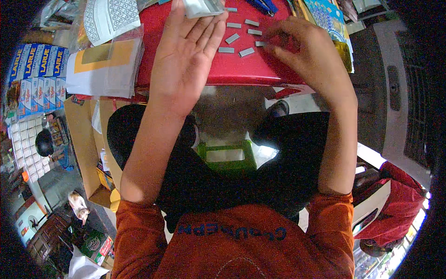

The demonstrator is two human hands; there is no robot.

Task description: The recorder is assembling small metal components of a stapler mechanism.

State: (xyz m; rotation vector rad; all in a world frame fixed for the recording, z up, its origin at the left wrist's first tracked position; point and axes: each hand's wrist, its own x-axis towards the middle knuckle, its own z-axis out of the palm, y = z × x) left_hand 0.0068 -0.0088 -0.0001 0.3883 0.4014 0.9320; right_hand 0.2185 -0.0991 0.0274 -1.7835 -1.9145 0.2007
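Observation:
My left hand [186, 58] is turned palm up at the table's far side. Its thumb and fingers support a small pale, shiny open tray or box [202, 8], cut off by the upper picture edge. Several small flat grey bars [232, 38] lie scattered on the red table [186, 78] between my hands. My right hand [302, 49] hovers palm down at their right, fingers bent, with a gap between thumb and forefinger. The thumb tip is close to one grey bar [259, 44]; whether it touches cannot be told.
A blue-handled tool [265, 5] lies beyond the bars. Papers and a plastic sleeve [104, 67] cover the table's left side; booklets [327, 21] lie at the right. Stacked blue cartons [39, 60] and a cardboard box [81, 139] stand left. A green stool [227, 165] is below. A person in red [395, 204] appears lower right.

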